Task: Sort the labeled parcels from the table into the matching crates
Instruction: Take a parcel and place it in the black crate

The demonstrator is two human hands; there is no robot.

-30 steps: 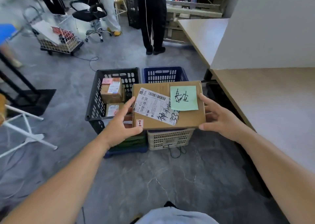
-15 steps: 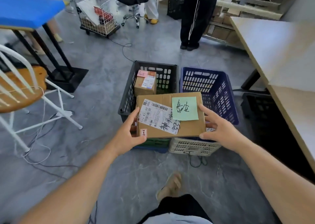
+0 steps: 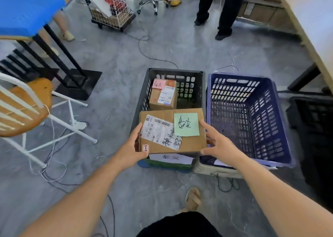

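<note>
I hold a flat cardboard parcel (image 3: pixel 191 143) with a green sticky note and a white shipping label over the near end of the black crate (image 3: pixel 142 94). My left hand (image 3: pixel 131 150) grips its left edge and my right hand (image 3: pixel 219 144) grips its right edge. A smaller parcel (image 3: pixel 163 97) with a pink note lies inside the black crate at its far side. A white paper label (image 3: pixel 171 158) is fixed to the black crate's front. The blue crate (image 3: pixel 277 128) stands just to the right, with nothing visible inside.
A wooden chair with white legs (image 3: pixel 27 108) stands at the left, cables (image 3: pixel 54 164) trail on the floor around it. A table (image 3: pixel 313 29) runs along the right. A wire trolley (image 3: pixel 110 11) and a standing person (image 3: pixel 221 11) are farther back. Another dark crate (image 3: pixel 313 128) sits at far right.
I have stepped closer to the crates and the view tilted down. The parcel, earlier held across both crates, has moved left and now hangs over the black crate alone.
</note>
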